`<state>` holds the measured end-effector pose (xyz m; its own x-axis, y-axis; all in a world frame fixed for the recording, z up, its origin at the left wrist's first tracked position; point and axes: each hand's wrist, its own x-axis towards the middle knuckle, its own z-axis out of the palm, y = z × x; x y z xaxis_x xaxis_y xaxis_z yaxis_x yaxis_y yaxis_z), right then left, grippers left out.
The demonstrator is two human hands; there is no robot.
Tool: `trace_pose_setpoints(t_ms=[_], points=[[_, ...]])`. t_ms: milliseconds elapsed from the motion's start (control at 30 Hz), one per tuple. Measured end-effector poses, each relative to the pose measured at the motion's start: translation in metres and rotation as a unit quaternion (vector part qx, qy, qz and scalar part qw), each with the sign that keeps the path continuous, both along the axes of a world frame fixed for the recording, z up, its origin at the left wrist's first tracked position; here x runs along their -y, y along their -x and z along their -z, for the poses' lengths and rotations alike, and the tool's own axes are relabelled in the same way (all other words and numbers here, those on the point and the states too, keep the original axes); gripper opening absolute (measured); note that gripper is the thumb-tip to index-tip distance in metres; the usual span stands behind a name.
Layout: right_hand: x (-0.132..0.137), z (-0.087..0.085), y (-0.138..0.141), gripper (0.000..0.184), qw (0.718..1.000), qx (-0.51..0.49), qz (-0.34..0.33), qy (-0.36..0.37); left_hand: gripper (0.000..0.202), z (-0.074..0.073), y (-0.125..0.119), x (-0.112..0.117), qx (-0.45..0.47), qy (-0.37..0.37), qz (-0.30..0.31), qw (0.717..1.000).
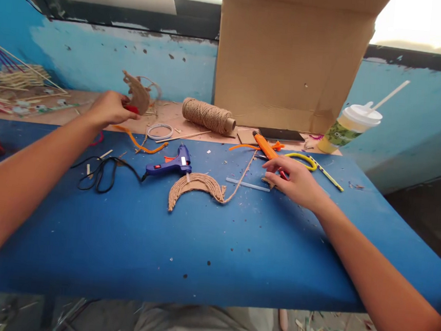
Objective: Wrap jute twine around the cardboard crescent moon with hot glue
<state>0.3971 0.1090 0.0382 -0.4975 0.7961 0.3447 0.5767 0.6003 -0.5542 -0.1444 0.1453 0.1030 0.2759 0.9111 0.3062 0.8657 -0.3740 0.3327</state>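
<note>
My left hand (108,108) reaches to the far left of the blue table (198,246), fingers curled around a small red thing (132,109) beside a brown cardboard cutout (138,94). My right hand (294,178) rests on the table at right, fingertips pinched on a small red-handled item (282,174) I cannot make out, next to a clear glue stick (247,184). A crescent wrapped in jute twine (195,185) lies mid-table, its loose twine trailing toward the right hand. A blue glue gun (170,165) with a black cord (100,173) lies just behind it.
A jute twine spool (208,115), an orange utility knife (265,146), yellow-handled scissors (306,160) and a phone (281,134) lie along the back. A lidded cup with straw (349,126) stands at right. A cardboard sheet (291,58) leans on the wall. Sticks (11,83) pile far left.
</note>
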Motion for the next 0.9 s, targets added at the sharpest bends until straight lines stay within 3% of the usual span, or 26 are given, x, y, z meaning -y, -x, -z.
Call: trace_pose_setpoints(t_ms=[100,200,267,333,433,533,600,700,800,900], points=[[0.01,-0.008,0.008,0.014,0.999,-0.019,0.007,-0.029,0.049,-0.011,-0.028,0.032,0.003,-0.008,-0.061,0.998],[0.031,-0.021,0.029,0.016,0.998,-0.04,0.0,-0.047,0.052,-0.014,-0.077,0.077,0.008,0.006,-0.004,1.0],[0.049,-0.03,0.049,0.027,0.998,-0.057,-0.033,-0.021,0.057,-0.009,-0.111,0.108,0.021,0.021,0.058,0.998],[0.064,-0.036,0.069,0.047,0.987,-0.111,-0.091,0.074,0.054,0.001,-0.139,0.135,0.029,0.046,0.104,0.993],[0.075,-0.036,0.093,0.067,0.925,-0.231,-0.171,0.25,0.049,0.018,-0.164,0.162,0.063,0.082,0.145,0.984],[0.074,-0.026,0.103,0.071,0.889,-0.293,-0.178,0.303,0.056,0.028,-0.173,0.177,0.1,0.118,0.169,0.973],[0.072,-0.02,0.104,0.073,0.893,-0.298,-0.163,0.297,0.052,0.03,-0.172,0.181,0.146,0.138,0.168,0.965],[0.074,-0.014,0.102,0.076,0.897,-0.28,-0.165,0.299,0.03,0.028,-0.167,0.18,0.227,0.129,0.12,0.958],[0.083,-0.011,0.099,0.076,0.895,-0.263,-0.178,0.312,0.032,0.028,-0.163,0.178,0.261,0.098,0.073,0.958],[0.093,-0.008,0.097,0.075,0.898,-0.247,-0.193,0.307,0.031,0.035,-0.166,0.18,0.299,0.169,0.096,0.934]])
